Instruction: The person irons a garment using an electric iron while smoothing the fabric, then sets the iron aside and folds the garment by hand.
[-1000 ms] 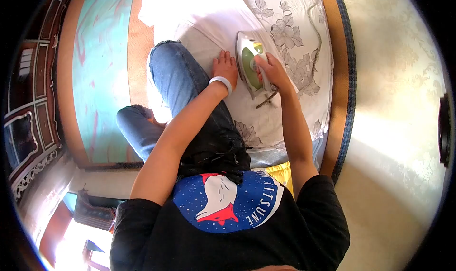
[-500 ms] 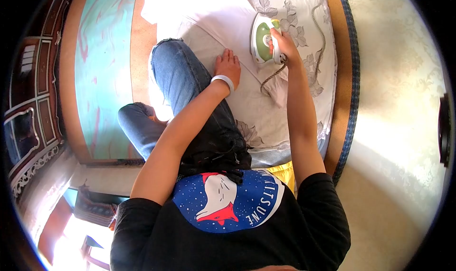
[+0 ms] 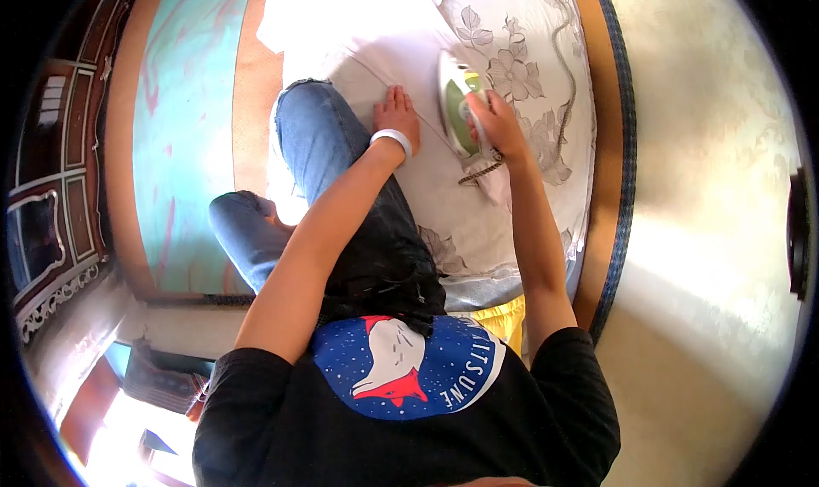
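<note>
A green and white clothes iron (image 3: 458, 111) is gripped by its handle in my right hand (image 3: 497, 127). Its tip points away from me, and it is over the right edge of a white garment (image 3: 358, 26); whether its soleplate touches the cloth I cannot tell. My left hand (image 3: 397, 120), with a white band at the wrist, lies flat on the pale cloth, fingers stretched out, to the left of the iron. A piece of the white cloth (image 3: 493, 186) lies rumpled under my right wrist.
The iron's braided cord (image 3: 563, 94) runs along the right side of the flower-patterned sheet (image 3: 516, 73). My bent legs in jeans (image 3: 320, 137) are to the left. A yellow cloth (image 3: 502, 323) lies by my right side. Dark carved furniture (image 3: 64, 137) stands far left.
The iron has moved slightly left and toward me in my right hand, with its tip turned left. My left hand has shifted a little left and remains flat.
</note>
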Demonstrator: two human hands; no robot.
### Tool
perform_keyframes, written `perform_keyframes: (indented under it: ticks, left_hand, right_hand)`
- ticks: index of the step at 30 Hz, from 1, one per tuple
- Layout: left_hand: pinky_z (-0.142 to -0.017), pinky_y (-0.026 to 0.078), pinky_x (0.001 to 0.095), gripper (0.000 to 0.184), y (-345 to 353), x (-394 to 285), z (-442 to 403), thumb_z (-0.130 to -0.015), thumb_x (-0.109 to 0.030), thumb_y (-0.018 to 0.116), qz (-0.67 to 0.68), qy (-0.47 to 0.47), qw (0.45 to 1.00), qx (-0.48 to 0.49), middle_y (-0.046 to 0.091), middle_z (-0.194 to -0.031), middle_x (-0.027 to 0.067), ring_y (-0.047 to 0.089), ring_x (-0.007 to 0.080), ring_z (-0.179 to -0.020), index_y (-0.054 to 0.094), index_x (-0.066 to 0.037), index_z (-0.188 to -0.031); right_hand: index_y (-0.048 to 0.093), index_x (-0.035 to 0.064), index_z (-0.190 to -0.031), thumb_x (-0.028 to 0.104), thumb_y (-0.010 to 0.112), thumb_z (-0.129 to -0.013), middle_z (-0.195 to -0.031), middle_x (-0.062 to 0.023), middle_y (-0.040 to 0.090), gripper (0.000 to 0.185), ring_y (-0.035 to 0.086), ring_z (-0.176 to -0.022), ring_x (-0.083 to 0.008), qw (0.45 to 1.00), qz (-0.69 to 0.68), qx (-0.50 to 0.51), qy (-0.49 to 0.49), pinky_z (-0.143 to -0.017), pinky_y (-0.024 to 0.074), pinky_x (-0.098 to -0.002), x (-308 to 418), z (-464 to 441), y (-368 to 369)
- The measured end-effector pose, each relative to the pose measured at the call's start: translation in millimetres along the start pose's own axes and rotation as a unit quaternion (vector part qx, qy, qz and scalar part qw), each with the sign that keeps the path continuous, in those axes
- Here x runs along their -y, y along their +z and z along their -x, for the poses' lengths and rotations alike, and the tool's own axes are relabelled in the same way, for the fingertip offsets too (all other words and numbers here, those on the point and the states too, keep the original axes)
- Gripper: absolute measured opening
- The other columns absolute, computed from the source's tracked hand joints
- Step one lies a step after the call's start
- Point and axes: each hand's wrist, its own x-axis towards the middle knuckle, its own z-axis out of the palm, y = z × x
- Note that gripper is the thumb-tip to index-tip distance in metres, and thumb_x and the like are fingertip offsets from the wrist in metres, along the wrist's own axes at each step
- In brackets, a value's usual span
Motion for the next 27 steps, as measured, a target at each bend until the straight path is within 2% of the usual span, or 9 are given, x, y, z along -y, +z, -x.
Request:
perform_keyframes:
  ticks: [5, 9, 13, 22, 25, 27]
  left_hand:
    - [-0.103, 0.026, 0.0442, 0.059, -3.5, -0.3, 0.8, -0.084, -0.017, 0.041, -0.041, -0.009, 0.999, 0.013, 0.020, -0.147, 0.0178, 0.016, 0.0294, -0.138, 0.027, 0.003, -0.137]
    - [-0.102, 0.027, 0.0434, 0.058, 3.0, 0.7, -4.1, -0.084, -0.018, 0.042, -0.045, -0.010, 0.999, 0.000, 0.022, -0.147, 0.0174, 0.019, 0.0292, -0.137, 0.028, 0.004, -0.136]
    - [-0.102, 0.027, 0.0429, 0.058, 2.2, -1.5, -1.7, -0.084, -0.018, 0.042, -0.063, -0.009, 0.998, -0.002, 0.023, -0.146, 0.0176, 0.020, 0.0294, -0.136, 0.029, 0.005, -0.136]
    - [-0.102, 0.028, 0.0441, 0.059, 1.1, -0.4, 0.4, -0.084, -0.017, 0.043, -0.068, -0.001, 0.998, 0.001, 0.023, -0.146, 0.0178, 0.020, 0.0305, -0.136, 0.028, 0.004, -0.137]
    - [-0.102, 0.028, 0.0443, 0.059, 3.6, 1.6, -0.5, -0.084, -0.017, 0.043, -0.059, 0.000, 0.998, -0.005, 0.023, -0.146, 0.0176, 0.020, 0.0306, -0.136, 0.027, 0.004, -0.137]
    - [-0.103, 0.028, 0.0444, 0.059, 4.3, 1.3, -1.2, -0.084, -0.017, 0.043, -0.057, 0.000, 0.998, -0.006, 0.023, -0.146, 0.0176, 0.020, 0.0305, -0.136, 0.027, 0.004, -0.137]
  right_hand:
    - [0.054, -0.0010, -0.088, 0.036, 0.055, -0.088, -0.066, -0.0070, 0.058, 0.037, 0.056, -0.051, -0.0135, 0.992, 0.052, 0.114, -0.017, -0.048, 0.0441, -0.0280, 3.0, -24.4, 15.1]
    - [0.053, -0.0014, -0.091, 0.039, 0.055, -0.087, -0.065, -0.0067, 0.058, 0.041, 0.056, -0.050, -0.0140, 0.991, 0.047, 0.125, -0.018, -0.047, 0.0441, -0.0277, 7.7, -59.4, 11.7]
    - [0.051, 0.0006, -0.090, 0.038, 0.051, -0.091, -0.065, -0.0050, 0.055, 0.037, 0.052, -0.046, -0.0122, 0.993, 0.015, 0.115, 0.005, -0.042, 0.0422, -0.0261, 12.2, -90.5, 10.5]
    - [0.050, 0.0008, -0.091, 0.041, 0.051, -0.091, -0.065, -0.0052, 0.054, 0.040, 0.052, -0.048, -0.0129, 0.998, -0.037, 0.042, 0.039, -0.045, 0.0467, -0.0272, 13.9, -119.3, 1.8]
    - [0.053, 0.0011, -0.091, 0.039, 0.050, -0.090, -0.061, -0.0055, 0.056, 0.038, 0.054, -0.047, -0.0146, 0.998, -0.050, -0.007, 0.040, -0.045, 0.0459, -0.0285, 12.5, -112.0, 0.0]
    - [0.053, 0.0005, -0.087, 0.040, 0.049, -0.090, -0.059, -0.0056, 0.055, 0.039, 0.053, -0.047, -0.0146, 0.998, -0.025, 0.002, 0.056, -0.046, 0.0460, -0.0290, 9.3, -111.5, -7.7]
